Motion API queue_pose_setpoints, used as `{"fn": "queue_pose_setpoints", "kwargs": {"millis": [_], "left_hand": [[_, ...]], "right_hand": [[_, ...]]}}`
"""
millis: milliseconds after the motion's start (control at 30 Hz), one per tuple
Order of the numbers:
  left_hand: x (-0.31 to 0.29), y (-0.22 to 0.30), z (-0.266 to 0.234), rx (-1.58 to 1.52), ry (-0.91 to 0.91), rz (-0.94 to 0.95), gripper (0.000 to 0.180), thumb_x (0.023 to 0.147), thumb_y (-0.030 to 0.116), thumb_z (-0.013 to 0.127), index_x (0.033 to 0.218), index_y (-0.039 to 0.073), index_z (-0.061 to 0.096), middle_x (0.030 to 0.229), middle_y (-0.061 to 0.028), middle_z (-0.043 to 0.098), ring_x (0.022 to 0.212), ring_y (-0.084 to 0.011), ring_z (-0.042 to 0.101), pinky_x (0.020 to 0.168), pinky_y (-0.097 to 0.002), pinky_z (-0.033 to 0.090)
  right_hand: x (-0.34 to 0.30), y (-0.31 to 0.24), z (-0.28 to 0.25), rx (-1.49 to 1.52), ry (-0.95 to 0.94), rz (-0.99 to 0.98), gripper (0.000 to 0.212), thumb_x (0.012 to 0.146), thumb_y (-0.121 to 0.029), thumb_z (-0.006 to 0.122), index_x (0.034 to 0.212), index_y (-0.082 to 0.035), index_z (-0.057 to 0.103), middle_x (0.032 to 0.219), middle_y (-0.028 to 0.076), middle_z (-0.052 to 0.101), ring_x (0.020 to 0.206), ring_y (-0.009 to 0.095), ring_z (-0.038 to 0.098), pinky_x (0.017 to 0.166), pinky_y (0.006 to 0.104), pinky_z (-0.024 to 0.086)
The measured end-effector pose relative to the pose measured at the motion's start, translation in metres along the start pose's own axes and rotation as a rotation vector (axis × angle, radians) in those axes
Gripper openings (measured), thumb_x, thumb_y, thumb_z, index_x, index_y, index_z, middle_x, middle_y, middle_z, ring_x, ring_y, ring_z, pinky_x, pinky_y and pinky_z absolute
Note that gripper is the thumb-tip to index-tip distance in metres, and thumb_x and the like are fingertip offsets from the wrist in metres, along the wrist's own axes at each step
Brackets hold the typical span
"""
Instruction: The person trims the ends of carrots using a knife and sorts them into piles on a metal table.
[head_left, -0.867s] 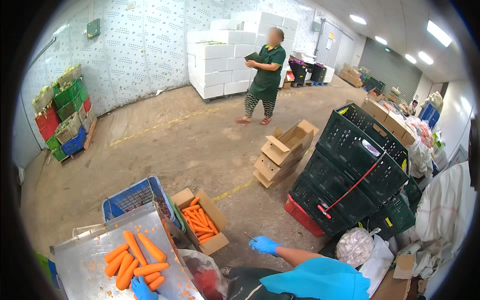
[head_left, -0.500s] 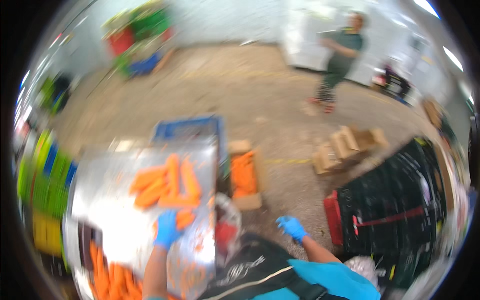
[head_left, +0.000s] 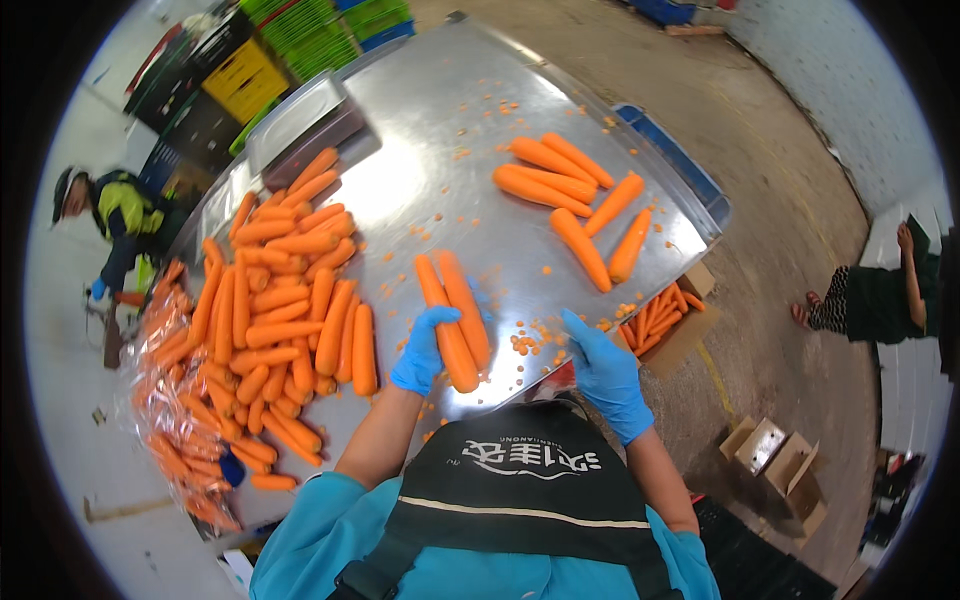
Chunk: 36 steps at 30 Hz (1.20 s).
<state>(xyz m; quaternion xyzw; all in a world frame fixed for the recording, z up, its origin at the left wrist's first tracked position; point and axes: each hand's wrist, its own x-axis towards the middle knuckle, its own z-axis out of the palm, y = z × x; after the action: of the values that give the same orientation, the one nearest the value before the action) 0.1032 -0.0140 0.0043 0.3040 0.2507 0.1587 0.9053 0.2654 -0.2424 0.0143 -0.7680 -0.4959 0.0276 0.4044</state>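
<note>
My left hand (head_left: 421, 350), in a blue glove, is closed around two carrots (head_left: 452, 322) held upright side by side above the metal table (head_left: 420, 180). Its fingertips show behind them. To their right my gloved right hand (head_left: 608, 378) is closed, fingers pointing up and left; a faint blur at its fingertips is too unclear to name. Orange cut bits (head_left: 530, 343) lie scattered between the hands. A big pile of carrots (head_left: 285, 320) covers the table's left side, partly in a clear plastic bag (head_left: 170, 400). Several carrots (head_left: 575, 200) lie apart at the far right.
A grey lidded tub (head_left: 310, 125) stands at the table's far left. Beside the right edge are a blue crate (head_left: 680, 165) and a carton of carrots (head_left: 665, 320). Open cartons (head_left: 775, 470) sit on the floor. One person (head_left: 125, 215) works at left; another (head_left: 885, 290) stands at right.
My view has swung left, bringing the carrot pile into full sight. The left hand now holds two carrots up, and the right hand has come in over the table's near edge.
</note>
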Motion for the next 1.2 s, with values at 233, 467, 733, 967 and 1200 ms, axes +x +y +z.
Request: {"fn": "queue_pose_setpoints", "kwargs": {"millis": [233,467,733,967,1200], "left_hand": [[-0.080,0.019,0.029,0.581,0.200,0.089,0.061,0.072,0.011,0.063,0.130,-0.002,0.050,0.117,-0.0131,0.060,0.105,-0.0213,0.059,0.089,-0.0337,0.052],[-0.100,0.024,0.035,0.724,0.198,0.127,0.067,0.069,0.007,0.066,0.134,-0.001,0.049,0.120,-0.0114,0.059,0.106,-0.0182,0.058,0.089,-0.0307,0.050],[-0.098,0.030,0.037,0.822,0.154,0.178,0.065,0.069,0.011,0.073,0.129,-0.002,0.051,0.118,-0.0089,0.059,0.110,-0.0175,0.056,0.096,-0.0342,0.046],[-0.090,0.004,-0.009,0.822,0.152,0.270,0.065,0.067,0.006,0.064,0.129,-0.004,0.052,0.119,-0.0131,0.062,0.111,-0.0225,0.059,0.098,-0.0365,0.046],[-0.075,0.016,0.022,0.983,0.068,0.131,0.059,0.071,0.004,0.061,0.129,-0.001,0.054,0.117,-0.0064,0.060,0.106,-0.0158,0.056,0.092,-0.0312,0.045]], "right_hand": [[0.061,-0.060,0.002,-0.160,-0.238,-0.266,0.067,0.081,-0.010,0.066,0.144,-0.013,0.045,0.078,0.007,0.056,0.064,0.022,0.060,0.053,0.0358,0.048],[0.075,-0.076,0.006,-0.199,-0.347,-0.322,0.067,0.083,-0.011,0.064,0.146,-0.013,0.041,0.078,0.007,0.056,0.064,0.023,0.060,0.052,0.0360,0.046],[0.059,-0.049,0.015,-0.171,-0.332,-0.067,0.064,0.082,-0.008,0.063,0.143,-0.014,0.046,0.091,0.012,0.063,0.075,0.029,0.065,0.064,0.0397,0.052],[0.035,-0.008,0.034,0.082,-0.308,0.143,0.048,0.090,-0.009,0.052,0.137,-0.011,0.050,0.118,0.024,0.062,0.098,0.041,0.064,0.085,0.0451,0.052],[0.031,-0.023,0.027,0.144,-0.297,0.239,0.050,0.090,-0.014,0.058,0.140,-0.014,0.049,0.107,0.021,0.064,0.087,0.034,0.066,0.074,0.0412,0.052]]}}
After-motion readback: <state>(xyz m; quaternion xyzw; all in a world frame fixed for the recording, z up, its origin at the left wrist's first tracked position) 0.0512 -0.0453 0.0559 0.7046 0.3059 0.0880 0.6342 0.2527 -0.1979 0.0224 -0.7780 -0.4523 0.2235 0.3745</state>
